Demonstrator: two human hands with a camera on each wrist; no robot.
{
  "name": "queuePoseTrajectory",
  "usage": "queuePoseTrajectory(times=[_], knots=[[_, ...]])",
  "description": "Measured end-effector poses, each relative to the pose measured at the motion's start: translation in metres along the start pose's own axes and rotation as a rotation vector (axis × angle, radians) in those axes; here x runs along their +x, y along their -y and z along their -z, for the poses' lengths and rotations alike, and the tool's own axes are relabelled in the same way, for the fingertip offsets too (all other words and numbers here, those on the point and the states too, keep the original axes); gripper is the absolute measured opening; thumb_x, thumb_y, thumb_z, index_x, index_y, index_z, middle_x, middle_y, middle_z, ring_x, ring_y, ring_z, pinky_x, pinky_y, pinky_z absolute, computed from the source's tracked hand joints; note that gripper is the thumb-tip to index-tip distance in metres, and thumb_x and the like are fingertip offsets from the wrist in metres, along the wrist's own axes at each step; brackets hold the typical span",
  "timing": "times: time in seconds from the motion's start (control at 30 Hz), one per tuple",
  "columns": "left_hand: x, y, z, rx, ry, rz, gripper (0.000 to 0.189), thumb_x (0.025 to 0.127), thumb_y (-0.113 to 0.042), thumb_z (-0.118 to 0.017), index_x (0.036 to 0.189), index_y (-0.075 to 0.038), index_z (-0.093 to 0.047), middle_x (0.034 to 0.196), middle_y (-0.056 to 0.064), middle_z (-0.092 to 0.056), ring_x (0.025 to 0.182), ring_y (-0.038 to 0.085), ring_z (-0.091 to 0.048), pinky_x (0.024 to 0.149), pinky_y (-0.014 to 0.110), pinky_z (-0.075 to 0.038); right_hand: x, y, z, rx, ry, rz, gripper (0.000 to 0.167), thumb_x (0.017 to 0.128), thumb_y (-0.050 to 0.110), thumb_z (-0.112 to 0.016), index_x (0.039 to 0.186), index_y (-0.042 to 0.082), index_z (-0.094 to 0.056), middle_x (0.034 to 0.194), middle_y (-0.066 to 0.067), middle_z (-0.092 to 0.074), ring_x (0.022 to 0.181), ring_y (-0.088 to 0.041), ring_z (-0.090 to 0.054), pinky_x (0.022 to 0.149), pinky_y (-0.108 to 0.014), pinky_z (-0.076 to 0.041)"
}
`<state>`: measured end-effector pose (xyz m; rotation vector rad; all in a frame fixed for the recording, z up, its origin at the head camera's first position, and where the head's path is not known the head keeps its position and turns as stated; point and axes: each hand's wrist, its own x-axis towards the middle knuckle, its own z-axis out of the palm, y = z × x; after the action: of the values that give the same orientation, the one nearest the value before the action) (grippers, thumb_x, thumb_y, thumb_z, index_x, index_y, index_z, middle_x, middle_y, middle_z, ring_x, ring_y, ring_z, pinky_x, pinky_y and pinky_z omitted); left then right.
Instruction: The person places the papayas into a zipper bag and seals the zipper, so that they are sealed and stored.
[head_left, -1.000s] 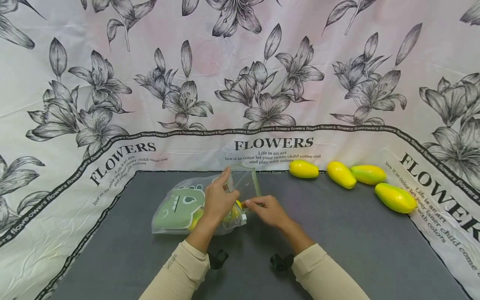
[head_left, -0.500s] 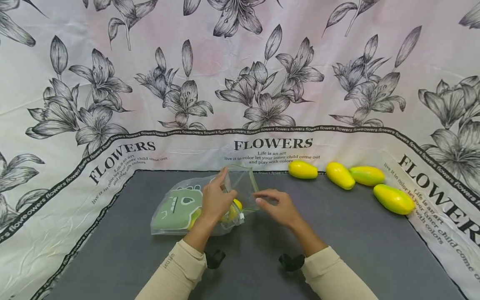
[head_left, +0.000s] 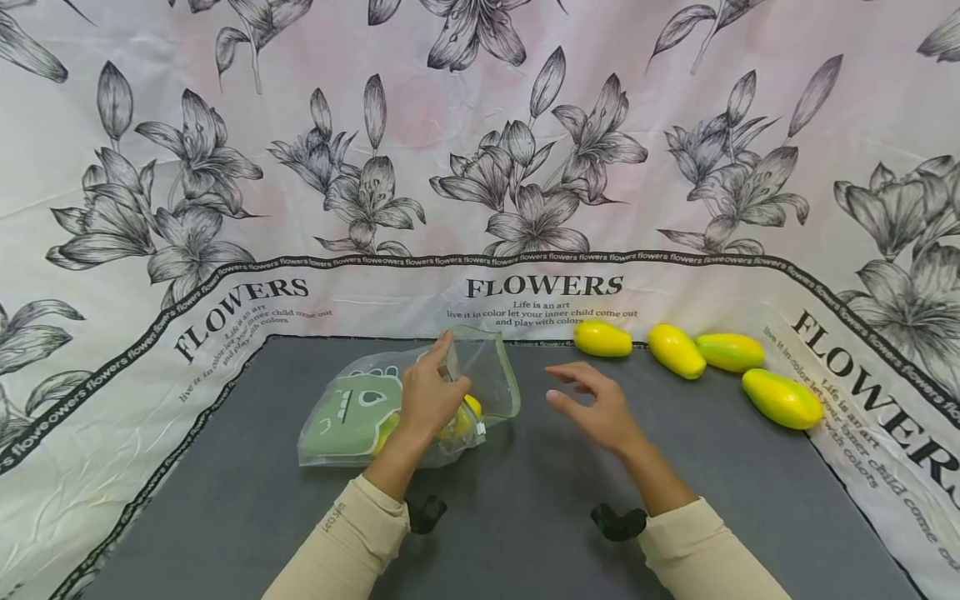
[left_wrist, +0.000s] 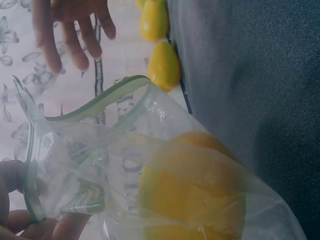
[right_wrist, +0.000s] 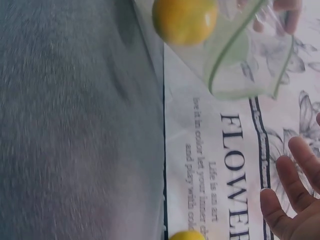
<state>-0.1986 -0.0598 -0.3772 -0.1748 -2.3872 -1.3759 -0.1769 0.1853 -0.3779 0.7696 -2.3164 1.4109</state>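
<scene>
A clear zip bag (head_left: 348,421) with a green cartoon face lies on the grey table, its mouth spread open to the right. My left hand (head_left: 431,402) pinches the bag's edge near the mouth; its fingertips show at the green-trimmed rim in the left wrist view. Yellow fruit (left_wrist: 192,185), seen through the clear plastic, is inside the bag; how many pieces cannot be told. To the right of the bag, apart from it, my right hand (head_left: 600,408) hovers with loosely bent fingers and holds nothing. The slider (head_left: 480,428) sits at the bag's lower corner.
Several yellow-green, papaya-like fruits lie at the back right: one by the cloth edge (head_left: 603,339), one elongated fruit (head_left: 677,351), a greener fruit (head_left: 730,352) and the rightmost fruit (head_left: 782,399). A flowered cloth (head_left: 540,287) rises behind the table (head_left: 525,517).
My right hand has let go of the bag's rim and moved right, away from it. The bag's mouth has spread wider. My left hand keeps its grip.
</scene>
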Motion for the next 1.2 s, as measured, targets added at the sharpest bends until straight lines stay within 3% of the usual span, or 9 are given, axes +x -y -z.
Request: queuePoseTrajectory(times=[0.13,0.5,0.67,0.77,1.0,1.2], knots=[[0.001,0.001,-0.001,-0.001,0.003,0.004,0.073,0.072,-0.002,-0.061,0.143,-0.008,-0.046,0.146,0.002,-0.042,0.103,0.038,-0.063,0.04,0.025,-0.036,-0.003,-0.001,0.013,-0.031,-0.017,0.01,0.035,0.084,-0.004,-0.067,0.119,-0.007,-0.063,0.117,-0.024,-0.06,0.104,-0.043,-0.054,0.084,-0.057,-0.043],[-0.001,0.0,0.0,-0.036,0.019,0.007,0.073,0.073,-0.002,-0.06,0.144,-0.008,-0.045,0.148,0.001,-0.04,0.106,0.039,-0.061,0.039,0.023,-0.035,-0.012,-0.007,0.05,-0.162,-0.095,-0.004,0.04,0.082,-0.005,-0.069,0.121,-0.006,-0.062,0.121,-0.019,-0.057,0.108,-0.026,-0.052,0.084,-0.039,-0.044],[-0.002,-0.001,0.0,-0.045,0.027,0.018,0.073,0.074,-0.001,-0.06,0.145,-0.01,-0.044,0.149,0.0,-0.039,0.108,0.039,-0.06,0.04,0.023,-0.034,-0.017,-0.035,0.067,-0.189,-0.126,-0.013,0.045,0.082,-0.003,-0.071,0.126,-0.001,-0.061,0.128,-0.013,-0.054,0.111,-0.008,-0.047,0.085,-0.03,-0.041],[-0.002,0.0,0.0,-0.046,0.029,0.022,0.073,0.074,-0.001,-0.06,0.145,-0.01,-0.044,0.149,0.0,-0.039,0.108,0.039,-0.06,0.04,0.024,-0.033,-0.021,-0.052,0.081,-0.207,-0.141,-0.04,0.049,0.083,0.002,-0.072,0.13,0.005,-0.06,0.132,-0.009,-0.052,0.112,-0.004,-0.045,0.085,-0.027,-0.04],[0.0,0.001,-0.002,-0.04,0.027,0.016,0.073,0.075,-0.001,-0.06,0.145,-0.01,-0.045,0.148,0.0,-0.039,0.107,0.038,-0.061,0.04,0.023,-0.032,-0.032,-0.065,0.115,-0.23,-0.208,-0.129,0.05,0.086,0.009,-0.071,0.134,0.008,-0.057,0.134,-0.009,-0.049,0.113,-0.017,-0.046,0.083,-0.02,-0.039],[-0.001,0.0,-0.002,-0.04,0.028,0.022,0.073,0.074,-0.002,-0.06,0.145,-0.01,-0.045,0.148,-0.001,-0.039,0.107,0.038,-0.061,0.038,0.023,-0.032,-0.041,-0.074,0.135,-0.251,-0.228,-0.188,0.051,0.089,0.014,-0.068,0.138,0.01,-0.054,0.132,-0.007,-0.046,0.108,-0.002,-0.043,0.081,-0.021,-0.039]])
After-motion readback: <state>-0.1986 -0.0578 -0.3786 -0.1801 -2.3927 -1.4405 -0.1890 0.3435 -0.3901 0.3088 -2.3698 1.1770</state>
